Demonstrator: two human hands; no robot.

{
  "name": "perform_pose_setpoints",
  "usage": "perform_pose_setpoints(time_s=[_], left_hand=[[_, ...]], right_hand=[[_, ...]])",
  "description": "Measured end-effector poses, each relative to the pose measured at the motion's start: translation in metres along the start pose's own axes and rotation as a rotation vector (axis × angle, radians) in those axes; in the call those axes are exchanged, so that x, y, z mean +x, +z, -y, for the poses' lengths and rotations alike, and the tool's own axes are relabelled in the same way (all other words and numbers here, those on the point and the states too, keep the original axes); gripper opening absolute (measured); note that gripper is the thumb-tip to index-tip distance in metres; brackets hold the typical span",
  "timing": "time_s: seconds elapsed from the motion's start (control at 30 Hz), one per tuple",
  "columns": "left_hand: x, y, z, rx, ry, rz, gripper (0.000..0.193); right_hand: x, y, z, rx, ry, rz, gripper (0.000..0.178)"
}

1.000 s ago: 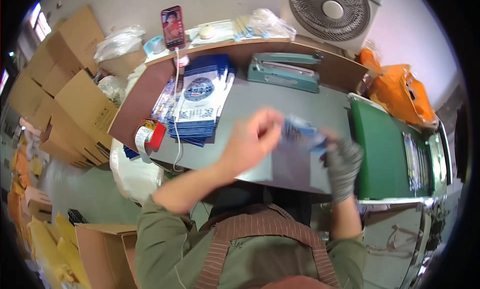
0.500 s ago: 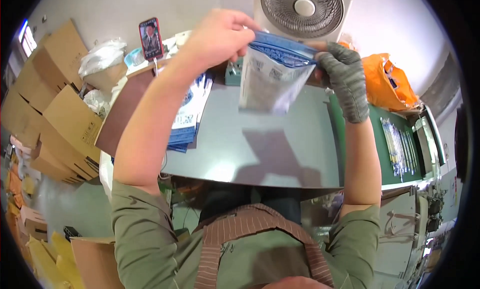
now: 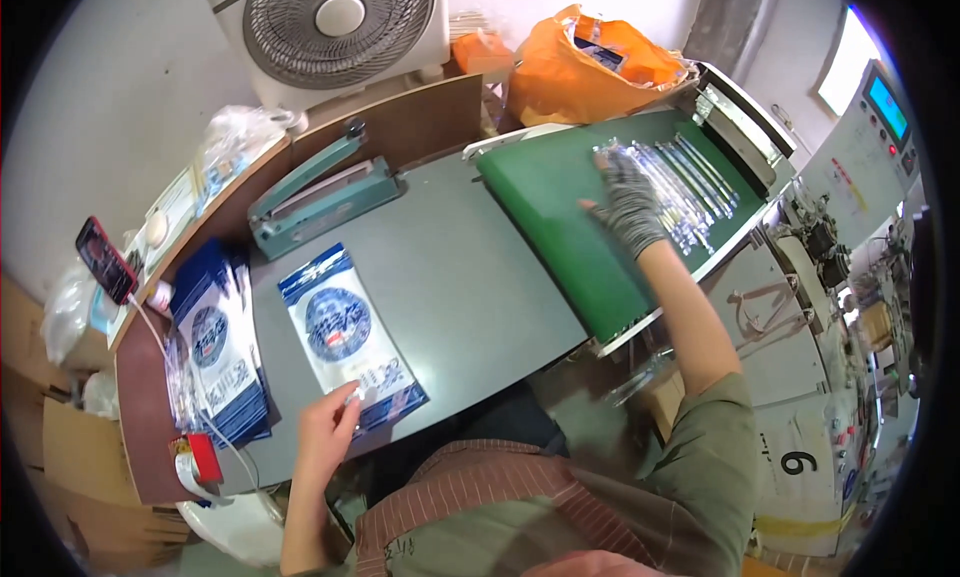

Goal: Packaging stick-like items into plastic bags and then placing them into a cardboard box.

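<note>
A white and blue printed pouch (image 3: 345,327) lies flat on the grey table, its blue top band pointing away from me. My left hand (image 3: 328,429), bare, is at its near left edge, with thumb and forefinger closed on that edge. My right hand (image 3: 632,202) wears a grey knitted glove with bare fingertips. It is over the green belt (image 3: 560,232), fingers spread, at the left side of a row of slim, clear-wrapped sticks (image 3: 680,192). Some sticks are hidden under the glove. A stack of similar pouches (image 3: 215,342) lies to the left.
A teal bar sealer (image 3: 325,202) stands behind the pouch. A fan (image 3: 340,17) and an orange bag (image 3: 590,72) are at the back. On the left are a phone (image 3: 105,260) with a white cable and a red box (image 3: 206,457). Machinery with a control panel (image 3: 885,112) is at right.
The pouch, held up by its top in both hands before, now lies on the table. My right hand has moved to the sticks, my left toward me. The view has turned right.
</note>
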State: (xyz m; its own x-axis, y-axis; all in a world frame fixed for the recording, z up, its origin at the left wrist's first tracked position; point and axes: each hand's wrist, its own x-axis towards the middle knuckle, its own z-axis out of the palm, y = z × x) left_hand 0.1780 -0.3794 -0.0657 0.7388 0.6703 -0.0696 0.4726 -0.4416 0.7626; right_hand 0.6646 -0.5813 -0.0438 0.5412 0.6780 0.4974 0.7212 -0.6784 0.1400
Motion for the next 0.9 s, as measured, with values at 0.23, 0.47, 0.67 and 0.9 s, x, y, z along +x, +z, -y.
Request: perform_pose_setpoints(time_s=[0.23,0.47,0.67,0.9], left_hand=[[0.017,0.027,0.023,0.350,0.121,-0.401,0.058],[0.052,0.037,0.048,-0.009,0.181,-0.351,0.061],[0.003,-0.054,0.106,0.832,-0.216,-0.656,0.061],[-0.030,-0.080,0.128,0.692,-0.128,-0.236,0.060]], right_hand=[[0.014,0.046,-0.170,-0.094,0.500,0.115,0.107],[0.009,0.057,-0.203,0.345,0.216,0.389,0.085],[0.030,0.120,-0.279,0.671,0.356,0.478,0.082],[0.025,0.057,-0.108,0.279,0.040,0.427,0.080]])
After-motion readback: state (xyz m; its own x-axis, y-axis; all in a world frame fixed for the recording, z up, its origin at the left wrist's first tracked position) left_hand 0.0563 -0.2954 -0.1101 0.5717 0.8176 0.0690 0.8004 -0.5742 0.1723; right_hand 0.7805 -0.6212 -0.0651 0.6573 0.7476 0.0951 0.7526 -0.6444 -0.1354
